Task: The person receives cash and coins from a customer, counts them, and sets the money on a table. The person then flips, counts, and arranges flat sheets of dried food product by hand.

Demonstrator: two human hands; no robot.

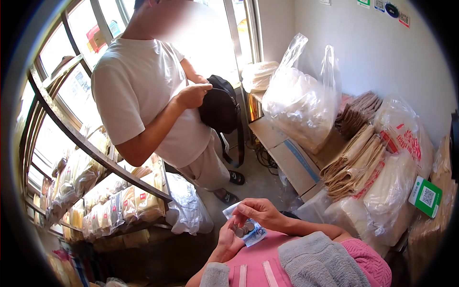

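Note:
My left hand (230,240) is cupped in front of my pink apron, with a blue banknote (257,235) in it. Several silver coins (244,229) lie on the note and the palm. Just above them, my right hand (262,213) is curled, its thumb and fingertips drawn together at the note's upper part. Whether a coin sits between those fingertips is hidden.
Opposite me stands a person in a white T-shirt (138,91) with a black bag (221,107). Stacked paper bags (356,165) and plastic-wrapped bundles (389,196) are on the right, by a green QR-code sign (425,197). Packed shelves (119,210) stand left.

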